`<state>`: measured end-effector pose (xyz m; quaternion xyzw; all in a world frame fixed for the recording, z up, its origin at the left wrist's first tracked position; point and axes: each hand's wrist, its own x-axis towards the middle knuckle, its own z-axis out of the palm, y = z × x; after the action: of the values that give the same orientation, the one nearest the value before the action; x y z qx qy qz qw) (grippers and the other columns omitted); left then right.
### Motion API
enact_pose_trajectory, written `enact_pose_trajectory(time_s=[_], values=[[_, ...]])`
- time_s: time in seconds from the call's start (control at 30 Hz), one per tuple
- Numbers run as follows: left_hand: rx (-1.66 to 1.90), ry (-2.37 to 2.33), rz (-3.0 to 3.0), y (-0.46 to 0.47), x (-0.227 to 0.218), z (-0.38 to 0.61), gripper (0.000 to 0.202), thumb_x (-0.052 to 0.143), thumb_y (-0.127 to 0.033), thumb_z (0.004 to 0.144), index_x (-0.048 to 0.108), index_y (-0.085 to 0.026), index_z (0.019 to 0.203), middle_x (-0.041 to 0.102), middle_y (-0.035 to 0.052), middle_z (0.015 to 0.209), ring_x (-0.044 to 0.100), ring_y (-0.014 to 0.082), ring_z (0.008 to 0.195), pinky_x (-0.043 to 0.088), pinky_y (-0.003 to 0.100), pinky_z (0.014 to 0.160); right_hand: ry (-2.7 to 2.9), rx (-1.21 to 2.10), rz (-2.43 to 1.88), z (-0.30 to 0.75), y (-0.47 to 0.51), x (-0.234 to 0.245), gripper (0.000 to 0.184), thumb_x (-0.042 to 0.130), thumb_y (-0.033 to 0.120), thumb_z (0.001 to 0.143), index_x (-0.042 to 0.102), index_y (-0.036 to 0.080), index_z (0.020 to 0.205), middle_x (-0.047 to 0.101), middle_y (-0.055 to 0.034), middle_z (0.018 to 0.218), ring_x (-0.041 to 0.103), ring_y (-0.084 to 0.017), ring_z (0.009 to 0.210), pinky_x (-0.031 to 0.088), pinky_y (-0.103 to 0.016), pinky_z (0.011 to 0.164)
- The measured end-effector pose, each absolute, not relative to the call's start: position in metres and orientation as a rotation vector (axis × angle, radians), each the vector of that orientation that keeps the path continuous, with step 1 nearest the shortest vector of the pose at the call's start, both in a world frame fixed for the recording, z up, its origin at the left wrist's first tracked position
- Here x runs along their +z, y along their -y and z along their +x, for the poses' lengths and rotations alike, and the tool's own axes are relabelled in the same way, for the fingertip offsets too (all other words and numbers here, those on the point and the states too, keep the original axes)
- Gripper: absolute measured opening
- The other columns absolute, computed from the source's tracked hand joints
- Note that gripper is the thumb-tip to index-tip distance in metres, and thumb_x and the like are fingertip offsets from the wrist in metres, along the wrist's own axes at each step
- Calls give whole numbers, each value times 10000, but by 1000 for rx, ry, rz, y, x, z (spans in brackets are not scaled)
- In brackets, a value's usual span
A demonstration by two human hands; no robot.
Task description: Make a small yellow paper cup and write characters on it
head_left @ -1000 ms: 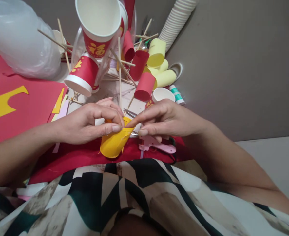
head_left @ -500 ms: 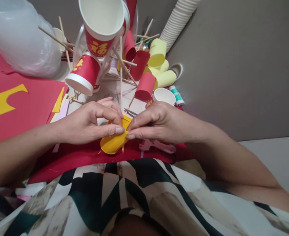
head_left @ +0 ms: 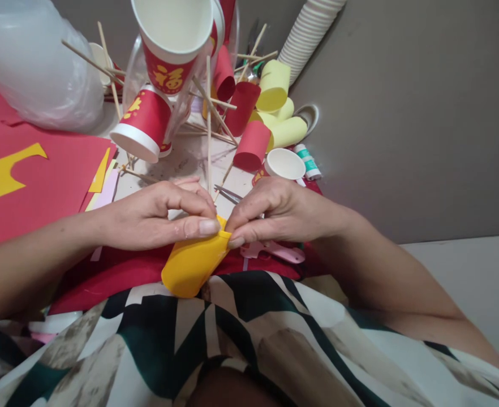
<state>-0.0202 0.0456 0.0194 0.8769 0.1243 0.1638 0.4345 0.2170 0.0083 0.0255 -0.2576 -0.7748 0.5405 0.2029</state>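
The yellow tube (head_left: 194, 260) is held at the near edge of the table (head_left: 177, 165), tilted, its lower end in front of the patterned garment (head_left: 249, 339) and its rim up between both hands. The left hand (head_left: 160, 215) has thumb and fingers clamped on the rim's left side, thumb outside; the right hand (head_left: 281, 212) pinches the rim's right side, thumb and forefinger together on it. The sheet is already rolled, and a narrow band at the rim looks turned over, so the shaping seems well along; what is left appears to be the stretch of rim under the fingers, though how much of it is finished, or whether anything sits inside, I cannot tell. Toward the table's right edge, red tubes (head_left: 252, 146) and pale tubes (head_left: 274, 85) stand or lie rolled. Scissors (head_left: 229, 194) lie just beyond the hands; a pink tool (head_left: 281, 252) is by the near edge.
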Motion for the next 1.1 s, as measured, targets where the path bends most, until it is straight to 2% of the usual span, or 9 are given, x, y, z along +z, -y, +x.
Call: enact_pose_trajectory(time_s=[0.1, 0.3, 0.43, 0.53, 0.63, 0.73, 0.9, 1.03, 1.1], values=[[486, -399, 2160, -41, 18, -20, 160, 643, -327, 935, 698, -201, 854, 762, -26, 885, 715, 132, 843, 258, 499, 1255, 2190, 1500, -731, 217, -8, 28, 227, 710, 289, 908, 754, 84, 821, 673, 9, 619, 577, -37, 573, 459, -128, 588], [567, -446, 2116, -41, 21, -23, 302, 590, -345, 964, 696, -190, 726, 749, -35, 748, 724, 146, 782, 308, 482, 1243, 2230, 1558, -742, 225, -5, 27, 211, 691, 266, 922, 753, 71, 869, 709, -14, 653, 594, -29, 499, 436, -114, 503], [558, -457, 2010, -49, 24, -26, 300, 578, -413, 975, 777, -216, 870, 800, -2, 892, 748, 180, 882, 347, 450, 1226, 2200, 1484, -769, 231, -3, 28, 165, 724, 239, 890, 767, 80, 886, 748, -29, 691, 615, -30, 528, 478, -108, 555], [473, -418, 2009, -53, 23, -26, 217, 628, -374, 947, 791, -231, 964, 808, 3, 942, 753, 183, 903, 371, 439, 1211, 2226, 1473, -830, 233, -4, 28, 190, 714, 273, 899, 769, 92, 919, 761, -31, 719, 641, -47, 542, 495, -119, 547], [471, -412, 2043, -52, 20, -26, 107, 731, -289, 864, 787, -231, 935, 801, -10, 881, 741, 158, 824, 417, 428, 1176, 2268, 1412, -841, 234, -8, 29, 216, 718, 312, 897, 776, 105, 919, 769, -37, 751, 678, -74, 606, 514, -134, 569], [498, -410, 2044, -51, 18, -27, 70, 756, -269, 839, 783, -226, 886, 787, -8, 826, 716, 137, 770, 471, 384, 1118, 2290, 1360, -822, 235, -9, 33, 216, 725, 303, 889, 777, 96, 924, 768, -40, 768, 668, -70, 628, 512, -133, 582], [532, -405, 2077, -51, 18, -26, 70, 748, -270, 854, 777, -218, 891, 786, -8, 840, 722, 141, 807, 439, 397, 1143, 2220, 1378, -953, 230, -4, 42, 303, 721, 342, 888, 752, 98, 1065, 724, -1, 704, 587, -53, 544, 467, -146, 512], [499, -358, 2107, -50, 19, -26, 66, 716, -266, 887, 760, -218, 890, 781, -22, 846, 731, 135, 813, 351, 435, 1211, 2257, 1364, -932, 220, 2, 43, 181, 676, 270, 919, 748, 104, 919, 715, -3, 710, 620, -56, 613, 463, -134, 557], [466, -317, 2131, -49, 19, -25, 53, 703, -248, 897, 749, -222, 894, 773, -34, 842, 728, 122, 820, 283, 438, 1248, 2308, 1369, -876, 218, 2, 41, 214, 634, 264, 951, 733, 93, 868, 689, 1, 642, 601, -42, 549, 449, -124, 534]])
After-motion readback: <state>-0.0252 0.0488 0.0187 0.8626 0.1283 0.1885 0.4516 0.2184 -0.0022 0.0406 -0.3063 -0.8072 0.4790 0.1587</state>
